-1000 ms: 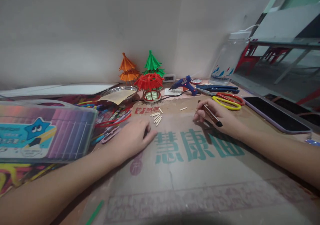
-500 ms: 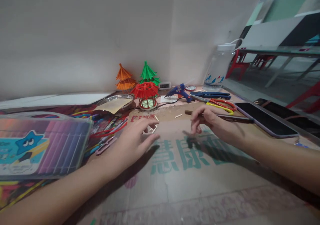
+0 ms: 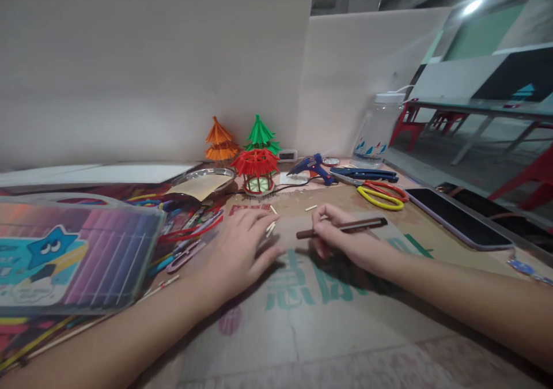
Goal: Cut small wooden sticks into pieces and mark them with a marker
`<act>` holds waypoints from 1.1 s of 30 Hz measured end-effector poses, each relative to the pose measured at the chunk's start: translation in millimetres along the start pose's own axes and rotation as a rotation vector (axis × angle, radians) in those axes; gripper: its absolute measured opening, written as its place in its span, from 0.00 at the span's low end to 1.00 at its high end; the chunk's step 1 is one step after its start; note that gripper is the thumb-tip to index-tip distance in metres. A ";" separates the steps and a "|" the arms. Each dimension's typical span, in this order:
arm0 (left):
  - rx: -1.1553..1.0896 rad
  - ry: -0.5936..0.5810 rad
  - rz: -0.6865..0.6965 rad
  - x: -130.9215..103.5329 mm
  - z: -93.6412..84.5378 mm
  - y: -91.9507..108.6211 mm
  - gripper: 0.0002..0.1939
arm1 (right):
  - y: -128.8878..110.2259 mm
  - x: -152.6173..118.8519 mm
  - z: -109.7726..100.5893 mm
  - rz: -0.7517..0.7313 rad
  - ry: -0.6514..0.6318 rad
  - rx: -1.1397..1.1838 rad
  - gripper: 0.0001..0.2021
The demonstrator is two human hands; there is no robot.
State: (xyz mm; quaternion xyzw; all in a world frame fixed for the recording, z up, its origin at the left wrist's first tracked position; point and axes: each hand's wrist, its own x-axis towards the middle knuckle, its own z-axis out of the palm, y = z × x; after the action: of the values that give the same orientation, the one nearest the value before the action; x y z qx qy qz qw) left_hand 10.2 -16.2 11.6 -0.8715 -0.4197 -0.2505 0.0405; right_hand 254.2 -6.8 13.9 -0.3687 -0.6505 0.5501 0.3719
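My right hand [image 3: 334, 233] is closed round a brown felt-tip marker [image 3: 365, 225], which lies nearly level across the fingers with its ends pointing left and right. My left hand [image 3: 244, 245] rests low over the cardboard [image 3: 276, 343], fingers apart, holding nothing visible. Just beyond its fingertips are several short pale wooden sticks [image 3: 271, 228], partly hidden by the fingers. One more short stick [image 3: 311, 208] lies beyond my right hand. Behind them stands a small red-roofed pavilion model [image 3: 256, 163] with a pale green base.
An orange tower model [image 3: 218, 138] and a green one [image 3: 258, 129] stand by the wall. A marker case [image 3: 108, 250] is at left, a metal tray [image 3: 224, 176] behind it. A blue glue gun [image 3: 313, 167], scissors [image 3: 380, 197], phone [image 3: 460, 219] and bottle [image 3: 375, 129] are right.
My right hand has moved left and nearer, and the brown marker has come away from beside the scissors with it. My left hand has shifted slightly; the view has tilted up a little.
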 end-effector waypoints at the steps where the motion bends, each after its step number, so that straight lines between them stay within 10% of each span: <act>1: 0.012 -0.023 0.021 -0.7 -0.9 8.7 0.22 | -2.4 -5.0 5.1 0.011 -0.038 -0.028 0.11; 8: 0.155 -0.167 0.220 -3.5 -1.4 34.0 0.16 | -7.2 -25.4 16.1 0.002 -0.116 0.052 0.11; 18: 0.552 -0.118 -0.166 9.8 -14.1 -51.1 0.15 | 2.6 -3.5 2.5 -0.007 0.115 -0.150 0.12; 26: 0.214 -0.175 0.110 18.8 2.0 -36.9 0.24 | -6.8 -0.5 6.6 0.073 0.128 -0.194 0.13; 33: 0.168 -0.195 0.127 29.3 12.9 -39.4 0.13 | -5.1 2.1 6.0 0.093 0.092 -0.216 0.13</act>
State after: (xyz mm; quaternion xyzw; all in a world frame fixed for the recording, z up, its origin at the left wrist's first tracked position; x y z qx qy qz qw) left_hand 1.1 33.7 8.6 -0.9101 -0.3849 -0.1256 0.0879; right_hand 247.5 -8.1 18.4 -0.4613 -0.6702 0.4761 0.3338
